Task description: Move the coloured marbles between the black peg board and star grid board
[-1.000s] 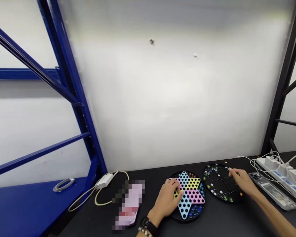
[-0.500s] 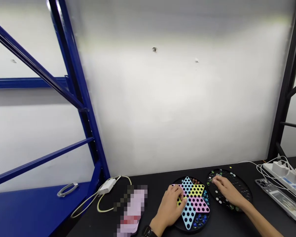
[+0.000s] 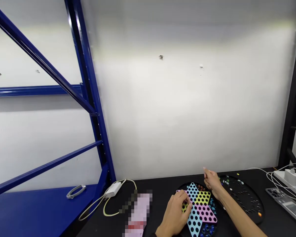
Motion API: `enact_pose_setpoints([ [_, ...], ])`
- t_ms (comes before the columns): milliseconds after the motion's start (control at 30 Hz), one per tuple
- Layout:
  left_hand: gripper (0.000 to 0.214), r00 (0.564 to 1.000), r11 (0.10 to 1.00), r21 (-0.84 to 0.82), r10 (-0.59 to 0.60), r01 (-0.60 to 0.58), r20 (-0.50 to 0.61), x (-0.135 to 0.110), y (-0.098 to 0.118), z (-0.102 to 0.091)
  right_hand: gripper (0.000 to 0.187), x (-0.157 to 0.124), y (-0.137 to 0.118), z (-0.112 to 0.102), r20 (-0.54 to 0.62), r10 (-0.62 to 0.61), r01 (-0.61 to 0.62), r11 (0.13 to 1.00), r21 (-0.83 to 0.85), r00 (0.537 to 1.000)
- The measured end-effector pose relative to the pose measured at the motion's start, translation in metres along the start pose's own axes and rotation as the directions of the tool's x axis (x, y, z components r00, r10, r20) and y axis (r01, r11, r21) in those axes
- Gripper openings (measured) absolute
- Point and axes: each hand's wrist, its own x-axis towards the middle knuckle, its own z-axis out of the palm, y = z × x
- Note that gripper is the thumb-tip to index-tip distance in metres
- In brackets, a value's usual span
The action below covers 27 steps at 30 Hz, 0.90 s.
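Observation:
My left hand (image 3: pixel 174 212) rests on the near-left side of a star-shaped Chinese checkers board (image 3: pixel 206 212), its fingertips at the yellow and pink points. The star has pastel points with black holes and sits on a round black base, with dark marbles in some holes. My right hand (image 3: pixel 212 181) hangs just above the board's far rim, fingers drawn together. I cannot tell whether either hand holds a marble. To the right lies a round black perforated board (image 3: pixel 244 197) with several glass marbles near its far edge.
A white charger (image 3: pixel 112 190) with a pale cable lies left of a pixelated pink object (image 3: pixel 139 212). A white power strip (image 3: pixel 289 179) and a flat grey panel (image 3: pixel 284 207) sit at the right. A blue metal shelf frame (image 3: pixel 88 98) stands at the left, before a white wall.
My right hand has moved left off the black board to above the star board's far rim. My left hand stays on the star. The whole scene sits lower and further right in view.

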Motion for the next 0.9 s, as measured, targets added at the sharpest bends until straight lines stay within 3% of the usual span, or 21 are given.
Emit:
enact_pose_setpoints([
  [67, 0.006, 1.0, 1.0, 0.002, 0.009, -0.009, -0.015, -0.001, 0.001, 0.001, 0.046, 0.007, -0.003, 0.022, 0.025, -0.132, 0.134, 0.964, -0.23, 0.991],
  [133, 0.007, 0.999, 1.0, 0.016, 0.027, -0.026, -0.033, -0.002, 0.003, 0.001, 0.048, 0.012, -0.006, 0.045, 0.076, -0.192, 0.206, 0.929, -0.307, 0.978],
  [267, 0.008, 0.998, 0.998, 0.056, 0.042, -0.039, -0.049, -0.002, 0.005, 0.003, 0.046, 0.014, -0.008, 0.084, 0.208, -0.247, 0.317, 0.833, -0.454, 0.947],
  [367, 0.007, 0.998, 0.997, 0.049, 0.055, -0.053, -0.041, -0.002, 0.005, 0.005, 0.043, 0.014, -0.008, 0.099, 0.307, -0.241, 0.376, 0.759, -0.531, 0.92],
  [700, 0.009, 0.997, 0.998, -0.009, 0.062, -0.063, -0.051, -0.001, 0.004, 0.004, 0.018, 0.002, -0.006, 0.093, 0.434, -0.235, 0.484, 0.578, -0.657, 0.87],
  [900, 0.008, 0.998, 0.999, -0.016, 0.05, -0.051, -0.035, -0.001, 0.005, 0.001, 0.025, -0.008, -0.008, 0.08, 0.44, -0.233, 0.491, 0.544, -0.68, 0.867],
])
